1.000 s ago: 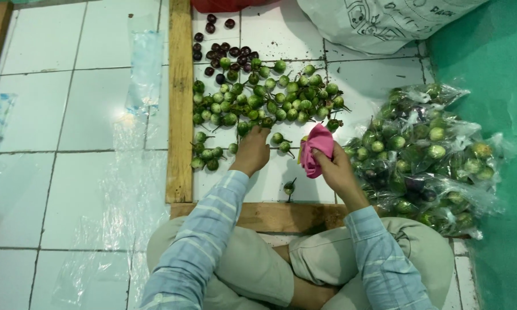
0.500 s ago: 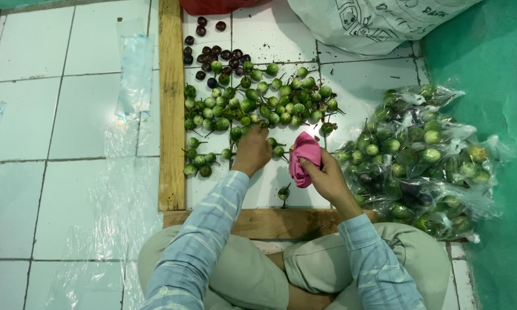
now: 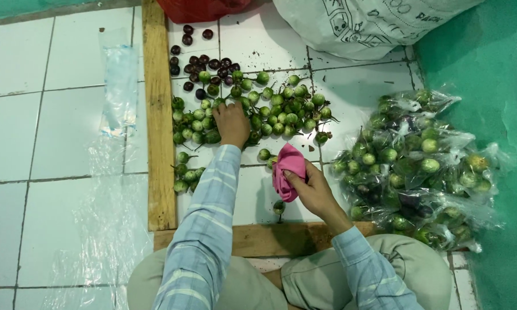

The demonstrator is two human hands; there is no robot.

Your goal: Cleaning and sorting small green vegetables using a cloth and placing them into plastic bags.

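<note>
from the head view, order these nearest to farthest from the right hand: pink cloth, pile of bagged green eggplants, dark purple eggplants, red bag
From the right hand:
1. pink cloth, held in it.
2. pile of bagged green eggplants, on the right.
3. dark purple eggplants, upper left of the loose pile.
4. red bag, at the top edge.

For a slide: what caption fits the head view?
Left hand on green eggplants, right hand holding a pink cloth.

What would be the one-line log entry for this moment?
left hand: on green eggplants | right hand: holds pink cloth | bagged eggplants: at right
</note>
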